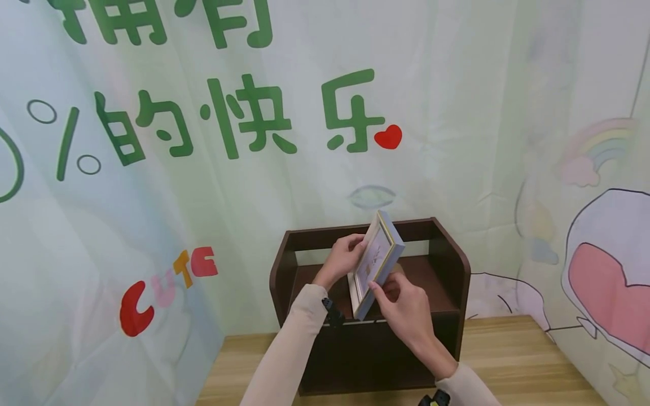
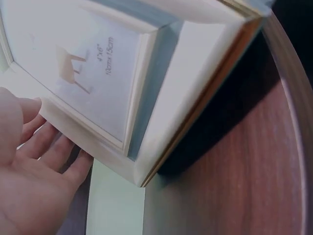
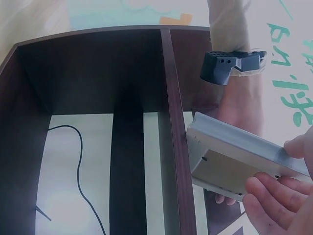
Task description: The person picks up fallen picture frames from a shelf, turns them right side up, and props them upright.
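Note:
A picture frame [image 1: 374,260] with a pale border and grey-blue sides is held tilted above the top shelf of a dark brown rack. My left hand [image 1: 339,262] grips its left edge; in the left wrist view the thumb lies on the front side and the fingers reach behind. On the other side, my right hand [image 1: 408,307] holds the frame's near right edge, thumb against the side and fingers curled at the back. The insert print [image 2: 93,68] shows a small chair drawing and size text. The right wrist view shows the frame's back panel [image 3: 230,169].
The dark rack [image 1: 383,361] stands on a wood-grain table [image 1: 523,361], with raised side panels and a back rail. Through its open inside runs a black cable [image 3: 79,166]. Behind hangs a printed curtain [image 1: 457,141] with green characters.

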`<action>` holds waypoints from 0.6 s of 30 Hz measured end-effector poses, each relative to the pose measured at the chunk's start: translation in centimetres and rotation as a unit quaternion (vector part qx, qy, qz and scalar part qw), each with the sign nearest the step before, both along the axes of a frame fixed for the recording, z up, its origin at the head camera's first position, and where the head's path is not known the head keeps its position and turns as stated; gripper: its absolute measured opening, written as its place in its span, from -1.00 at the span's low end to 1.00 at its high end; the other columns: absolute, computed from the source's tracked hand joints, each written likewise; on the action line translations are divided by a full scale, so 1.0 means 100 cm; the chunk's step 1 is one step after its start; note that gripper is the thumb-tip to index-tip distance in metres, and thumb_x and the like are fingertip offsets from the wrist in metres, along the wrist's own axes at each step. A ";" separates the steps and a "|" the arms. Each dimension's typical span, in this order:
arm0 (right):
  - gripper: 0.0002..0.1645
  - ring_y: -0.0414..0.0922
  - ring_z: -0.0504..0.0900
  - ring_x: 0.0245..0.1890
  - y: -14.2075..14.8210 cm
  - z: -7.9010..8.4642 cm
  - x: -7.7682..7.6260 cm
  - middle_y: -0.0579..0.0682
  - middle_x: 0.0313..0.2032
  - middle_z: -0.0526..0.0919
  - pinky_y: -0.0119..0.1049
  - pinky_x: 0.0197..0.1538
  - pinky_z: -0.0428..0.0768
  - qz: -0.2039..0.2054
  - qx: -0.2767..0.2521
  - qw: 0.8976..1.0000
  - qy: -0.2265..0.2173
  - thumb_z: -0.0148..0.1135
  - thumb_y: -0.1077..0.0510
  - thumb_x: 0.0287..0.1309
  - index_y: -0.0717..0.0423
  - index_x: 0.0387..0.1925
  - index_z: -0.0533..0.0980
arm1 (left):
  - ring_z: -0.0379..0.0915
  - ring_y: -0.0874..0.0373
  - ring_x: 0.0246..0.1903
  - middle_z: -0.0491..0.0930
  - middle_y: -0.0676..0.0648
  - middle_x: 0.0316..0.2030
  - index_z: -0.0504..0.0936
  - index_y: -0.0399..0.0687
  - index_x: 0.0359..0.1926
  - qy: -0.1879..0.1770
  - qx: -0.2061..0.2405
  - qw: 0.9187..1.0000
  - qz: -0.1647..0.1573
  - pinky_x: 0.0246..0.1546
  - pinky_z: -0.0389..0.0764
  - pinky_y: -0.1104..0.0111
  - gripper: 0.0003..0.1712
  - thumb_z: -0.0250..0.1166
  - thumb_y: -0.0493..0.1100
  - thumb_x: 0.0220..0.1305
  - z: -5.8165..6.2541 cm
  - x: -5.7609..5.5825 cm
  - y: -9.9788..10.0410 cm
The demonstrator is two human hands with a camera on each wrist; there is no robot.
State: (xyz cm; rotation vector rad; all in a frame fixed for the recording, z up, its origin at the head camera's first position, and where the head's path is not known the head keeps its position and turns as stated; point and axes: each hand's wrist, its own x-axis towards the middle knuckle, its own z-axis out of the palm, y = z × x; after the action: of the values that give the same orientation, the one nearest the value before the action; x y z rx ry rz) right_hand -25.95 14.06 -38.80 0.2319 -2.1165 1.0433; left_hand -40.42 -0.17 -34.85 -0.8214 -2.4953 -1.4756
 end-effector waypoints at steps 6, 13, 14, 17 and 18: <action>-0.73 -0.35 0.61 -0.53 0.002 0.000 0.001 -0.11 -0.45 0.76 -0.48 -0.48 0.49 0.010 -0.006 1.000 -0.002 0.39 -0.06 0.16 0.02 -0.22 0.61 | 0.60 0.03 0.07 0.64 -0.12 0.12 0.55 0.00 0.24 0.010 -0.004 1.000 0.008 0.09 0.61 0.14 -0.60 0.08 -0.05 0.49 0.001 0.002 -0.005; -0.76 -0.32 0.64 -0.51 0.009 0.000 0.000 -0.11 -0.46 0.75 -0.47 -0.44 0.57 0.020 -0.027 0.999 -0.010 0.42 -0.06 0.12 0.00 -0.33 0.62 | 0.60 0.05 0.07 0.64 -0.12 0.12 0.55 0.00 0.25 0.009 -0.013 1.000 0.026 0.10 0.62 0.14 -0.60 0.06 -0.05 0.49 0.000 0.004 -0.014; -0.77 -0.31 0.65 -0.50 0.011 0.000 0.000 -0.11 -0.46 0.75 -0.47 -0.43 0.58 0.021 -0.030 0.999 -0.012 0.43 -0.05 0.11 0.00 -0.34 0.63 | 0.60 0.05 0.06 0.65 -0.12 0.11 0.56 0.00 0.25 0.010 -0.013 0.999 0.031 0.08 0.62 0.15 -0.60 0.06 -0.05 0.49 0.000 0.004 -0.016; -0.77 -0.29 0.65 -0.49 0.017 0.001 0.000 -0.10 -0.45 0.76 -0.46 -0.43 0.58 0.020 -0.036 0.999 -0.018 0.44 -0.05 0.10 0.00 -0.34 0.64 | 0.63 0.08 0.00 0.66 -0.10 0.08 0.58 0.02 0.22 0.002 -0.007 0.999 0.049 0.02 0.66 0.20 -0.61 0.09 -0.02 0.48 -0.002 0.004 -0.021; -0.76 -0.28 0.65 -0.49 0.019 0.002 0.000 -0.10 -0.44 0.77 -0.45 -0.43 0.58 0.019 -0.039 0.999 -0.020 0.44 -0.06 0.09 0.00 -0.34 0.65 | 0.63 0.09 -0.01 0.67 -0.09 0.07 0.59 0.03 0.21 -0.002 -0.004 0.998 0.056 0.00 0.67 0.21 -0.61 0.10 -0.01 0.48 -0.003 0.005 -0.024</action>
State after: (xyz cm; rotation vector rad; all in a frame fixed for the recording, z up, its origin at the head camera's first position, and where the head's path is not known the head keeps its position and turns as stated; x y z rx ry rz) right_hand -25.99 16.00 -38.63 0.2158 -2.1096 1.1582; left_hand -39.94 -2.52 -35.12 -0.6694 -2.5058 -1.4340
